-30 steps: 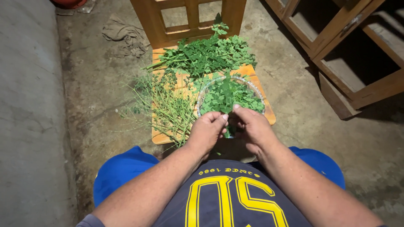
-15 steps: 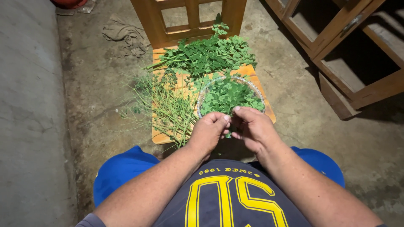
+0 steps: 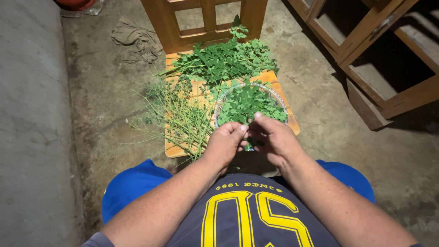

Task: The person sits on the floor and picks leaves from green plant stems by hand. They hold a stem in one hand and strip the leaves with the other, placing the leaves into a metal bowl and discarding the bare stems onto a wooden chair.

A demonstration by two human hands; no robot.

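While both hands meet at the centre of the frame, I see my left hand (image 3: 225, 141) curled almost closed, thumb and fingertips pinched on a small green leafy sprig (image 3: 247, 144) that shows between the two hands. My right hand (image 3: 273, 139) is loosely cupped beside it, fingers bent toward the same sprig, though I cannot tell whether it truly grips the stem. Just above the hands sits a clear round bowl (image 3: 276, 95) filled with plucked green leaves. It rests on a wooden chair seat (image 3: 291, 122). A heap of leafy green branches (image 3: 224, 59) lies at the upper centre, and stripped thin green stems (image 3: 180, 114) spread at centre left. A crumpled grey rag (image 3: 135, 39) lies on the concrete floor, upper left.
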